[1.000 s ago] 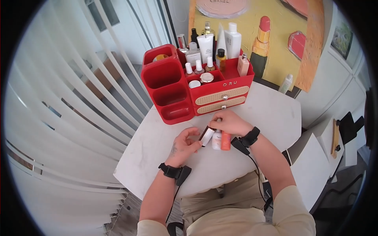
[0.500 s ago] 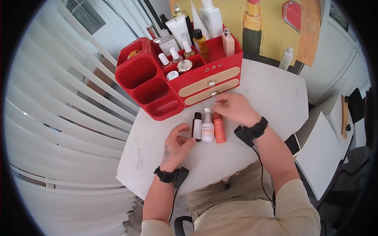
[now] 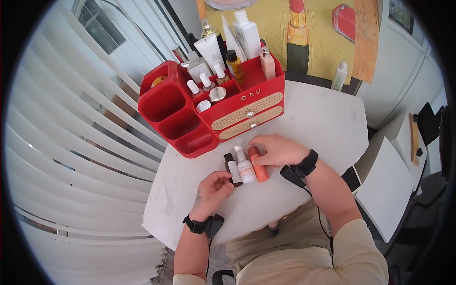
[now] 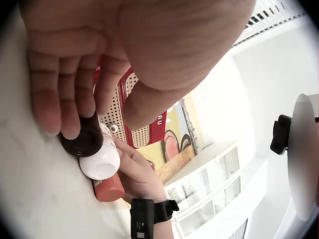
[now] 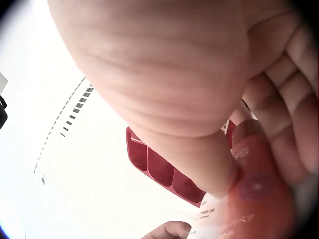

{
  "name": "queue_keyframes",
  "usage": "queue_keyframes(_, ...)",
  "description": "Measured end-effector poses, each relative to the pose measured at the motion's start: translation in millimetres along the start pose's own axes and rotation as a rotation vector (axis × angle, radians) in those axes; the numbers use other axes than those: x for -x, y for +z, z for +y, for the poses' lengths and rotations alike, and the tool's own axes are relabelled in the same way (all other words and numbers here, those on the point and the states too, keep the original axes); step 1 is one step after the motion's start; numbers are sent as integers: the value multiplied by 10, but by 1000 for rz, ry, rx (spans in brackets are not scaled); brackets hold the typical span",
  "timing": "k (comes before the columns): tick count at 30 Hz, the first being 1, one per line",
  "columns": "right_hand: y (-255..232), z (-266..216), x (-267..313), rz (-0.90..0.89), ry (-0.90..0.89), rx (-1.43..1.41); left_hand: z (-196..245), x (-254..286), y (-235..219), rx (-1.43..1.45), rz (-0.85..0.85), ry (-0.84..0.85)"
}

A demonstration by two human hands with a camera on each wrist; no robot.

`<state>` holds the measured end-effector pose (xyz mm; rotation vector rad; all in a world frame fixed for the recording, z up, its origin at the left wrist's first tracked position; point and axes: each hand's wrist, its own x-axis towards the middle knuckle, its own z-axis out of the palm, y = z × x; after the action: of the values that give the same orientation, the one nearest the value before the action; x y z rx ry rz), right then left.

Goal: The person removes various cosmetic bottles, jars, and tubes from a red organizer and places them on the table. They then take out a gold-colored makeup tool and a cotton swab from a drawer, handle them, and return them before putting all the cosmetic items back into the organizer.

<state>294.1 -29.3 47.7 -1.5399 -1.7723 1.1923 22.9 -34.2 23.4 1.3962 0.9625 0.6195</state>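
Observation:
Three bottles lie side by side on the white table [image 3: 185, 209]: a dark one with a pale label [image 3: 233, 171], a white pump bottle [image 3: 245, 170] and a coral one [image 3: 259, 167]. Relaxed fingers of my left hand [image 3: 211, 194] touch the dark bottle near its base; the left wrist view shows the fingertips against that dark base [image 4: 83, 140]. My right hand [image 3: 283, 150] has its thumb on the coral bottle and its fingers along the far side. Up close in the right wrist view, the thumb presses between the coral bottle [image 5: 259, 184] and the white one [image 5: 208, 216].
Behind the bottles stands a red organizer [image 3: 247, 102] with two woven-front drawers, holding several bottles, tubes and jars. A small bottle [image 3: 339, 76] stands at the table's back right, before a yellow painting [image 3: 270, 33]. Blinds [image 3: 71, 166] hang at the left.
A second ago my right hand held the dark bottle's top end; it has since moved right and come down onto the coral bottle. My left hand stays by the dark bottle. The head view has shifted.

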Motion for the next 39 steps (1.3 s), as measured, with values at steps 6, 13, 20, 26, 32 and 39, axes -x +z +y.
queue_keyframes(6, -8, 249, -155, 161, -85, 52, -45, -46, -31, 45, 41, 2)
queue_keyframes(13, 51, 378, -279, 853, -292, -317, -117, -97, -108, 154, 48, 0)
queue_keyframes(20, -247, -126, -139, 1295, -506, -16, -276, -108, -175, 203, 1, 78)
queue_keyframes(26, -743, -419, -374, 1347, -462, 456, -240, -133, -204, 177, 18, 39)
queue_keyframes(32, -773, -617, -512, 1302, -289, 569, -156, -69, -193, 188, 22, 4)
queue_keyframes(39, -811, -817, -610, 1078, 70, 595, -87, -28, -172, 178, 24, -2)
